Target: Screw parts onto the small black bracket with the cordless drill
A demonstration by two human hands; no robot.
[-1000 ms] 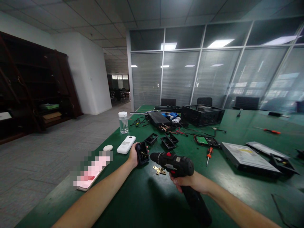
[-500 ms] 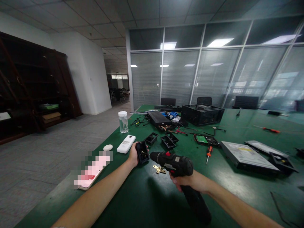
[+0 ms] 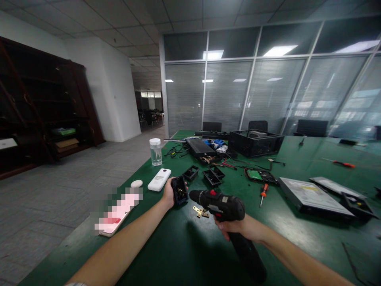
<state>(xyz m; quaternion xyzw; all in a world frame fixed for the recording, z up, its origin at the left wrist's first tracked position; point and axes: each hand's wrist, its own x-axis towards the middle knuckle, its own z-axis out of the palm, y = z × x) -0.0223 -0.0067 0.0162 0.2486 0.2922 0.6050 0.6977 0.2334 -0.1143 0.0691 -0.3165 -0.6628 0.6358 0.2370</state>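
Black power drill, chuck leftward, near a tilted, open black box, small pieces inside

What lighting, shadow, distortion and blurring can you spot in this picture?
Head view: bright patches in the glass partition; head view: a soft shadow on the green table beside the drill; head view: partition posts slant at right; head view: coarse blocks obscure much of the pink item.

Dark wooden cabinet between nine and ten o'clock; white wall at ten; an opening toward eleven, leading to a further room. Glass partition with blinds from twelve to two, bright rectangles of light in its panes. Black chairs between one and three, beyond a green table at six. Grey floor at eight; panelled ceiling at twelve.
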